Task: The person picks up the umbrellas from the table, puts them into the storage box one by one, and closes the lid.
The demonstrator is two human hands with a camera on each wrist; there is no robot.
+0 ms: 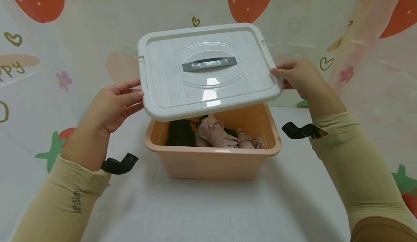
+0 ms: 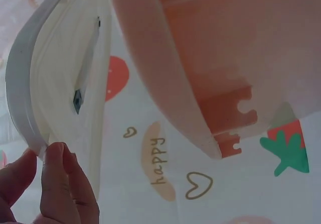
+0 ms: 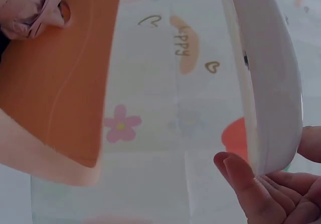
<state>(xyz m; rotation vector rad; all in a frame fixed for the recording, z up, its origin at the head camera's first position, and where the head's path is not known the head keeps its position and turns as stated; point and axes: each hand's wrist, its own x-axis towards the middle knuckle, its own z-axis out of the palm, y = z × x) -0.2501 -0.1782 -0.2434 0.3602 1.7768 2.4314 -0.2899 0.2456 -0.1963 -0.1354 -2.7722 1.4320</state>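
Note:
A white lid (image 1: 163, 68) with a grey handle (image 1: 209, 64) is held tilted above an orange-pink plastic bin (image 1: 211, 162). My left hand (image 1: 114, 104) pinches the lid's left edge between thumb and fingers. At the opposite edge, my right hand (image 1: 301, 76) grips the lid the same way. Under the lid, the bin shows folded pink fabric bundles (image 1: 216, 131) and a black bundle (image 1: 180, 133); the lid hides the back of the inside. In both wrist views a gap separates the lid from the bin's rim (image 2: 155, 78).
The bin stands on a white cloth surface (image 1: 208, 209). Behind it hangs a backdrop sheet (image 1: 107, 13) printed with strawberries, hearts and flowers. A black curved piece sticks out from each sleeve cuff, one at the left wrist (image 1: 120, 164) and one at the right (image 1: 299, 130).

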